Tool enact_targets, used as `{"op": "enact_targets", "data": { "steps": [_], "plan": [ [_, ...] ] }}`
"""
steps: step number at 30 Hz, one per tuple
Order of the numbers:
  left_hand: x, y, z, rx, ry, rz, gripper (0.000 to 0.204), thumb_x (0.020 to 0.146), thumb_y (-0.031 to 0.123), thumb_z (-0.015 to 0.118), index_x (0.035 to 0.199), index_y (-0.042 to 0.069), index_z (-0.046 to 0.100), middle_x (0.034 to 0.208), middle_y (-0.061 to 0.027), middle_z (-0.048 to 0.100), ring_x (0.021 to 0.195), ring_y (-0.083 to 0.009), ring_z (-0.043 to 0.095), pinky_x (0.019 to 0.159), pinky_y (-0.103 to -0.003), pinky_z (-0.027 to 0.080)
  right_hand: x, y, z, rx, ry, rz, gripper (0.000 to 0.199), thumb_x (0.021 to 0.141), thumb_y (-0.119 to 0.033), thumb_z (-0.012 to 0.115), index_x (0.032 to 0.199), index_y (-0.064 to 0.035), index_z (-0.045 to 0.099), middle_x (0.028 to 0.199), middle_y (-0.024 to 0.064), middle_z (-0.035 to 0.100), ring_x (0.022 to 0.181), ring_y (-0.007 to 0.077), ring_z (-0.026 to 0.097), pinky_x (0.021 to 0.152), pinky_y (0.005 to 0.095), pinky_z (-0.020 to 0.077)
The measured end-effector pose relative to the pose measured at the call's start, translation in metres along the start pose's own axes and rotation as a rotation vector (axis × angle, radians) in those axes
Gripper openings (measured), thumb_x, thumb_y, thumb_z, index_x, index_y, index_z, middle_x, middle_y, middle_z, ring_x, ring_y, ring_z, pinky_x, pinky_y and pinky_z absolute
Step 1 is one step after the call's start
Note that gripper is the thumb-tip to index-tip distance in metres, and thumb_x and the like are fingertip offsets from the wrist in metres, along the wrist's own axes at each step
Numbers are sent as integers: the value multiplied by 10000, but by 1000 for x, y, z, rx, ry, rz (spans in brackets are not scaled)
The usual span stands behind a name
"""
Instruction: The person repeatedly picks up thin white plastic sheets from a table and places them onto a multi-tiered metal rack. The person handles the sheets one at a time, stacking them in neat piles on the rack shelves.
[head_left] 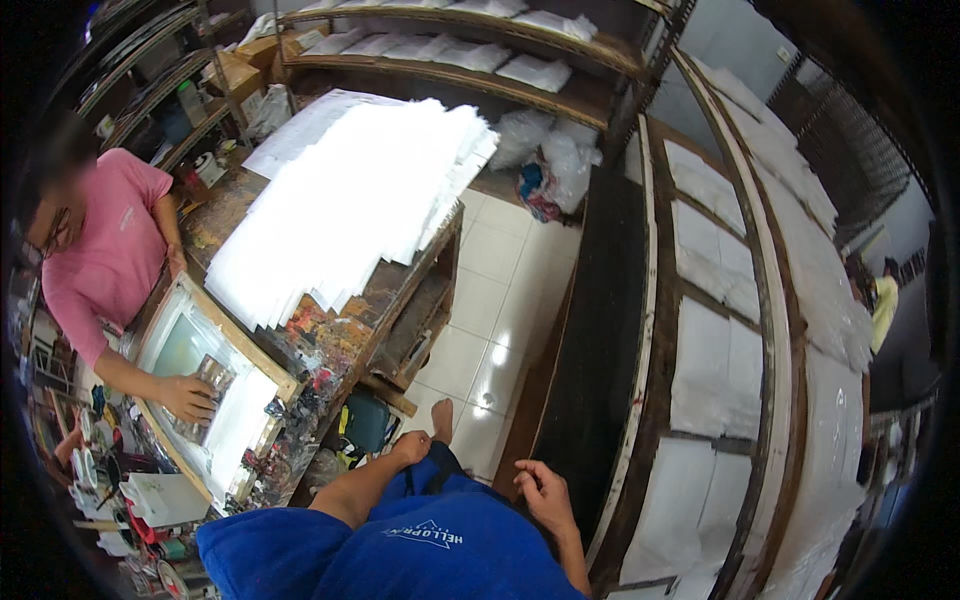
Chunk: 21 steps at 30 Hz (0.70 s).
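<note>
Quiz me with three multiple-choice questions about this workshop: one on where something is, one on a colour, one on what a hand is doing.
1. Where is the big stack of white sheets?
A. on the worktable
B. on the floor
C. in the wearer's lap

2. What colour is the co-worker's shirt?
A. green
B. pink
C. black

3. What is the wearer's right hand doing?
A. gripping a brush
B. holding a sheet
C. holding nothing

Answers:
1 A: the white sheets lie fanned out on the worktable.
2 B: the co-worker's shirt is pink.
3 C: the right hand is empty beside the dark rack; the left hand rests on blue shorts.
</note>
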<state>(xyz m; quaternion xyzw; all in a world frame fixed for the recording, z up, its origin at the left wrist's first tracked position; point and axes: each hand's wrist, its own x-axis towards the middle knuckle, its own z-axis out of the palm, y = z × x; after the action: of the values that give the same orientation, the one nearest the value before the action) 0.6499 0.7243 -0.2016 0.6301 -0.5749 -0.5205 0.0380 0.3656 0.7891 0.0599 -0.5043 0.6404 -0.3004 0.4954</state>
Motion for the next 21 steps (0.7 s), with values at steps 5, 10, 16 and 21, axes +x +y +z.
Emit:
{"op": "enact_targets", "data": {
  "steps": [5,10,16,21],
  "plan": [
    [24,27,-6,71,70,-42,359,881,321,525,1059,38,657,1059,-217,653,1000,-360,625,892,-415,485,20,32,-8,55,4,96,229,917,-126,544,1100,-14,622,853,67,680,746,116,628,673,256,494],
    [75,44,-15,131,63,69,374,887,336,482,1071,59,651,1081,-226,638,1033,-375,604,920,-434,465,50,29,-16,91,24,214,215,919,-125,554,1095,-25,624,846,50,664,753,100,610,670,237,479],
    [98,124,-72,13,113,187,278,875,212,493,1041,56,653,1038,-226,647,986,-385,614,886,-440,478,110,24,-22,162,29,156,201,931,-103,543,1102,-8,594,850,31,626,747,88,572,683,232,472],
    [117,175,-113,-47,188,354,235,871,191,512,994,47,651,946,-198,667,887,-376,637,797,-439,500,159,5,-13,126,-56,136,198,943,-94,532,1107,7,580,859,32,617,759,84,564,702,231,475]
  ]
}}
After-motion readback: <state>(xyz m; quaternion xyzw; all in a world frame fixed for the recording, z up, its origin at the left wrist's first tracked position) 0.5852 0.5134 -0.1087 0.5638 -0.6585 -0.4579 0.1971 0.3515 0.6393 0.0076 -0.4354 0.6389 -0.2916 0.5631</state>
